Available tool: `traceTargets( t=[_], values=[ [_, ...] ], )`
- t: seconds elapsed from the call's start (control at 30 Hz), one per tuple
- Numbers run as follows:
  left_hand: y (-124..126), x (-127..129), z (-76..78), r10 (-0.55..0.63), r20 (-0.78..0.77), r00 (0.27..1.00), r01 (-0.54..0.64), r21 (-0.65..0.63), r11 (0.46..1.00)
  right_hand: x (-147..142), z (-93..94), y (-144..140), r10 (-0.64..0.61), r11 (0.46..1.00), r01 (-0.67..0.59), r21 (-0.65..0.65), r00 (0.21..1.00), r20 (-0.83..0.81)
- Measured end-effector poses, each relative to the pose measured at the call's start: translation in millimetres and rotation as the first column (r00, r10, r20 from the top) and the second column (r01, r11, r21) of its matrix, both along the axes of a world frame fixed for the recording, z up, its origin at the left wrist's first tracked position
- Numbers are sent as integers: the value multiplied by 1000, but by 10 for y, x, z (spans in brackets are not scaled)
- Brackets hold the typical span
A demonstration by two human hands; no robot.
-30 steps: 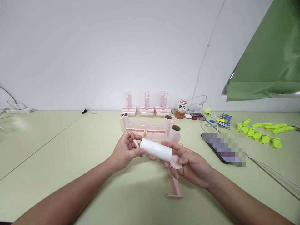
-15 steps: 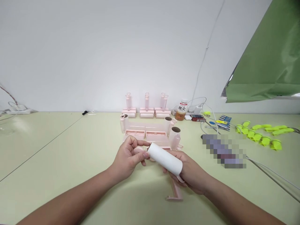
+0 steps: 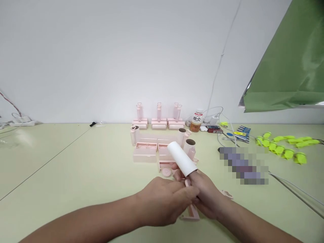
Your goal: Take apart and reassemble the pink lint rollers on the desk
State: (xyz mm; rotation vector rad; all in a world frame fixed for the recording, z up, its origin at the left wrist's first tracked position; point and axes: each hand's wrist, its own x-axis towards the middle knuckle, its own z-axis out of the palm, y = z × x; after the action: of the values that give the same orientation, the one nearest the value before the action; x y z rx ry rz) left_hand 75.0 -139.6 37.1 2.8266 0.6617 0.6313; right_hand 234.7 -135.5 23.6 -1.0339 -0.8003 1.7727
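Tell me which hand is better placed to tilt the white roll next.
Right, probably: the white roll has its near end at the right hand's fingers. The left hand is below, beside a small pink part, apart from the roll.

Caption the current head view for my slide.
Right hand holds a tilted white roll, left hand close by, with pink cases on the table beyond.

- We see a smooth, matt, paper-like surface on the near white roll [image 3: 182, 159].
- The standing rolls [image 3: 187, 147] show us brown, cardboard-looking cores [image 3: 190, 143].
- The pink cases [image 3: 144, 156] look to us like smooth plastic, partly translucent.
- We find the bench [image 3: 76, 175] smooth, with a faint sheen.
- At far right, we see a glossy, creased green sheet [image 3: 291, 67].
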Motion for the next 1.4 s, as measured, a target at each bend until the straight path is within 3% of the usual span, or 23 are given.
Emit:
traceTargets(
  t=[0.1,0.2,0.3,0.43,0.57,0.63,0.8,0.93,1.03,1.13,1.27,1.4],
  values=[
    [23,66,27,19,-118,993,5,205,979,-8,-3,-22,8,999,-9,-43,1000,-16],
    [17,75,31,58,-123,991,-21,285,958,-1,37,-59,46,997,-47,-61,999,-16],
    [-66,-19,23,79,-128,989,-48,230,972,27,53,-92,109,994,-107,-36,993,49],
    [-96,-344,-35,163,-146,976,-157,52,986,88,33,-82,41,996,-59,68,971,237],
    [164,-710,-137,394,-208,895,-407,-20,913,111,45,-29,-4,991,-29,130,969,248],
    [325,-802,-174,448,-253,857,-465,-9,885,106,58,-10,7,992,-40,119,964,265],
    [527,-778,-172,405,-353,843,-400,91,912,124,45,-2,70,987,-105,121,961,266],
    [543,-777,-155,345,-400,849,-340,86,936,166,34,0,50,990,-84,117,962,268],
    [555,-840,-209,377,-340,861,-372,84,925,166,61,1,43,990,-77,122,964,263],
    [574,-900,-286,431,-336,838,-392,179,902,149,88,-1,36,990,-69,126,968,247],
    [565,-916,-330,424,-356,833,-331,294,897,148,83,3,42,988,-76,135,970,240],
    [485,-909,-338,382,-287,878,-335,201,920,176,68,9,44,985,-86,152,964,264]
  ],
)
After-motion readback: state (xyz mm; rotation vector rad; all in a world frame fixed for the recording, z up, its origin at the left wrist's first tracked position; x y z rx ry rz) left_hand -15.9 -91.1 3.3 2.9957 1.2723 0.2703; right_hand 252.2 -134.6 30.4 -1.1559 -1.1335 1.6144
